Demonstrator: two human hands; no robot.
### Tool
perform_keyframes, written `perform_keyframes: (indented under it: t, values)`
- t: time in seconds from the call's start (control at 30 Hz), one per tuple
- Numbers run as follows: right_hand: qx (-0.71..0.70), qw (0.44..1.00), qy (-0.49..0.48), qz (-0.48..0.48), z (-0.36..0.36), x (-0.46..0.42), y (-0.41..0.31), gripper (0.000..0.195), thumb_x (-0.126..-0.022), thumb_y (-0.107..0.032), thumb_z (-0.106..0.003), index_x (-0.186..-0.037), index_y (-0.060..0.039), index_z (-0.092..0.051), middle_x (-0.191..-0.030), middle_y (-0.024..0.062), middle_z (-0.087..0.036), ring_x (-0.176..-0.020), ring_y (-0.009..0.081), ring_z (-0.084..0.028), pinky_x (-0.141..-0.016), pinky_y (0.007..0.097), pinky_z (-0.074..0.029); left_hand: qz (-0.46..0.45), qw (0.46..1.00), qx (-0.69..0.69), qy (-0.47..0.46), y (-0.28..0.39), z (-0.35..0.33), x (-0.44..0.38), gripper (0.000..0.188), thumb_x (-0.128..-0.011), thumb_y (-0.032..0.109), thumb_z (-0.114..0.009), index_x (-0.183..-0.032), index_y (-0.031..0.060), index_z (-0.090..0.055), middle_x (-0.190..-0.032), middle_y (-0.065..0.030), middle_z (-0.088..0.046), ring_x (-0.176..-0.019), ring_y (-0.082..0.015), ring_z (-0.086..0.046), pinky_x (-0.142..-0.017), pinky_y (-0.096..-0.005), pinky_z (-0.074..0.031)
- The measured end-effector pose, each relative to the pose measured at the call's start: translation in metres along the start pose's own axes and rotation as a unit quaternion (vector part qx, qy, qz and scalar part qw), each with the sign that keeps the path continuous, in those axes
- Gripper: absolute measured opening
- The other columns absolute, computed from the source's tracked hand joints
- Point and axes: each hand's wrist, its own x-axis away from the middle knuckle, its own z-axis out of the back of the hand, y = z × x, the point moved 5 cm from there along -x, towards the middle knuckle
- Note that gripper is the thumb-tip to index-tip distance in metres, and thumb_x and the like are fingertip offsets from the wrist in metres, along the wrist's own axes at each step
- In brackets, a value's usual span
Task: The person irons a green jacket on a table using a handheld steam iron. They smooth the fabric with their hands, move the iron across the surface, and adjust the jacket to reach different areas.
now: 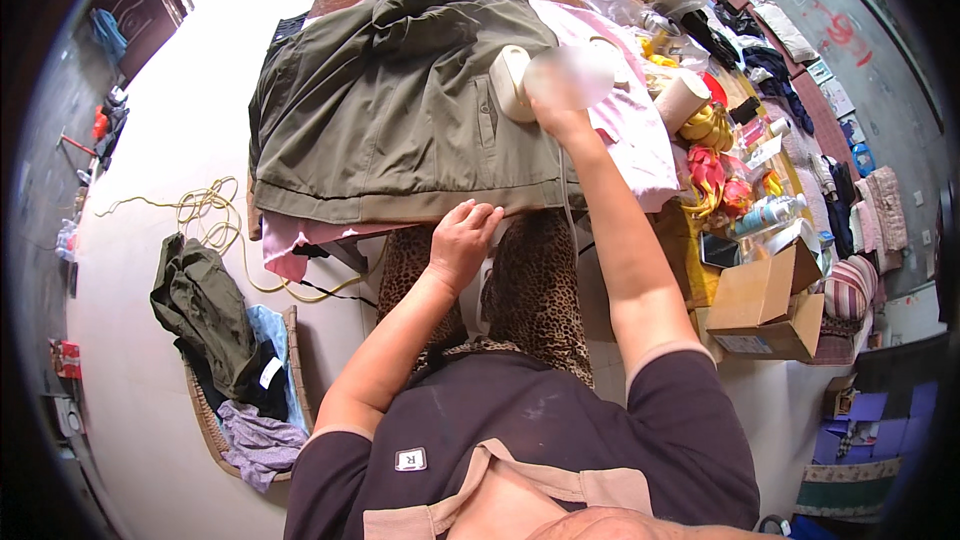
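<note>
An olive-green jacket (420,112) lies spread over a table, its ribbed hem (405,204) along the side nearest me. My left hand (463,232) pinches that hem near its middle, fingers bent together. At the jacket's right side, my right hand (559,114) grips a white corded appliance (512,82) that looks like a hand-held garment iron. A blur covers part of this hand and the appliance. Its pale cord (566,191) hangs past the table edge by my leg. Pink cloth (637,142) lies under the jacket and shows at the right.
On the right stand bananas (709,127), dragon fruit (705,169), a paper roll (681,101), a bottle (769,215) and an open cardboard box (765,307). A basket (202,409) of clothes sits on the floor at left. Loops of yellow cable (214,210) lie near the table.
</note>
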Motion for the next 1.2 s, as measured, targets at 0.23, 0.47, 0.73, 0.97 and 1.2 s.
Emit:
perform_keyframes:
  t: [0.23, 0.47, 0.73, 0.97, 1.2]
  values:
    - [-0.058, 0.996, -0.010, -0.070, 0.021, 0.038, -0.009, 0.025, -0.093, -0.020, -0.065, -0.112, -0.0022, -0.066, -0.095, 0.0147, -0.070, -0.069, 0.0213, -0.066, -0.064, 0.0375, -0.053, -0.006, 1.000, 0.002, 0.007, -0.006, -0.001, 0.007, 0.033, -0.080, 0.009, -0.064, -0.112, 0.0109, -0.068, -0.106, -0.0024, -0.064, -0.101, -0.0225, -0.063, -0.097, -0.0349, -0.053]
    - [-0.002, 0.986, -0.056, -0.156, 0.053, 0.117, -0.053, 0.050, -0.093, -0.027, -0.068, -0.136, -0.0064, -0.054, -0.110, 0.0232, -0.071, -0.080, 0.0344, -0.071, -0.078, 0.0415, -0.055, -0.009, 1.000, 0.013, 0.006, -0.002, 0.003, 0.005, 0.033, -0.080, 0.009, -0.064, -0.113, 0.0105, -0.068, -0.106, -0.0028, -0.064, -0.099, -0.0226, -0.063, -0.097, -0.0348, -0.054]
    - [0.028, 0.988, -0.013, -0.153, 0.017, 0.019, -0.004, 0.049, -0.093, -0.033, -0.066, -0.133, -0.0065, -0.055, -0.118, 0.0258, -0.068, -0.107, 0.0437, -0.066, -0.091, 0.0465, -0.052, -0.005, 1.000, -0.001, -0.016, -0.002, 0.006, 0.001, 0.036, -0.080, 0.008, -0.063, -0.116, 0.0083, -0.067, -0.110, -0.0043, -0.064, -0.103, -0.0230, -0.062, -0.097, -0.0335, -0.053]
    - [-0.059, 0.993, -0.062, -0.084, 0.064, 0.114, -0.082, 0.048, -0.094, -0.025, -0.066, -0.137, -0.0082, -0.054, -0.115, 0.0260, -0.069, -0.108, 0.0429, -0.067, -0.092, 0.0434, -0.052, 0.018, 0.999, -0.037, 0.008, -0.013, 0.017, 0.016, 0.036, -0.079, 0.011, -0.061, -0.114, 0.0074, -0.068, -0.109, -0.0052, -0.064, -0.102, -0.0234, -0.063, -0.096, -0.0367, -0.053]
    - [-0.002, 0.987, -0.111, -0.114, 0.017, 0.088, -0.091, 0.047, -0.095, -0.030, -0.064, -0.135, -0.0085, -0.052, -0.107, 0.0298, -0.068, -0.102, 0.0470, -0.065, -0.087, 0.0495, -0.051, 0.035, 0.999, -0.011, 0.022, -0.011, 0.023, 0.010, 0.031, -0.077, 0.007, -0.063, -0.107, 0.0094, -0.071, -0.100, -0.0022, -0.065, -0.094, -0.0217, -0.064, -0.094, -0.0357, -0.054]
